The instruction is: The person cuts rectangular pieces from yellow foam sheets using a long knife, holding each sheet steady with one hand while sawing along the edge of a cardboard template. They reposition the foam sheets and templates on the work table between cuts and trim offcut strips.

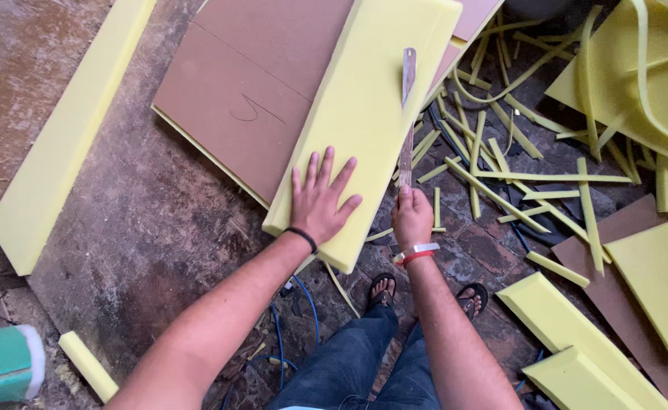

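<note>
Foam slab (364, 114) under left hand (320, 201), blade (408, 114) in right hand (412, 216)

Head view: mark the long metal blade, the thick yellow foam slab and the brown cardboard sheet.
long metal blade (407, 114), head view, mid-length of the blade
thick yellow foam slab (364, 99), head view, bare top face
brown cardboard sheet (235, 99), head view, bare middle of the sheet

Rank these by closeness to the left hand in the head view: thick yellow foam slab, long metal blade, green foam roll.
1. Thick yellow foam slab: directly under the left hand, touching.
2. Long metal blade: just right, along the slab's edge, held by the right hand.
3. Green foam roll: far lower left.
</note>
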